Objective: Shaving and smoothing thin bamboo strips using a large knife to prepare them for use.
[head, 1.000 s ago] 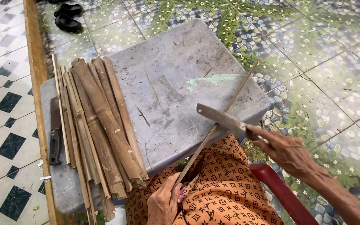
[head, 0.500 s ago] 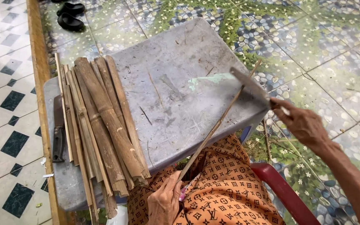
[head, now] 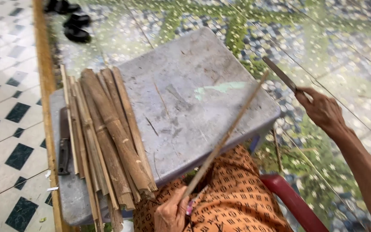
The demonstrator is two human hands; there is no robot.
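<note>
Plainly held a thin bamboo strip (head: 228, 133) in the left hand (head: 170, 213), grip closed tight about its near end just above the orange patterned cloth (head: 237, 202) on the lap. Angled that strip up and away over the near right corner of the grey counter (head: 194, 73), its far tip close to the blade. Clasped a knife (head: 280, 74) in the right hand (head: 323, 111), grip wrapped full around the handle, blade raised off to the right and apart from the strip. Looked like a pause between strokes of paring the strip, blade lifted clear. Would call, by that reading, for laying the edge on the strip at a shallow slant, with the left grip steady and fingers well behind the cut. Left a bundle of split bamboo (head: 108, 133) lengthwise on the counter's left half, a second dark knife (head: 64, 146) just beside it at the edge. Sat on a red chair (head: 295, 204) over the tiled floor, black sandals (head: 76, 25) well off beyond the counter.
</note>
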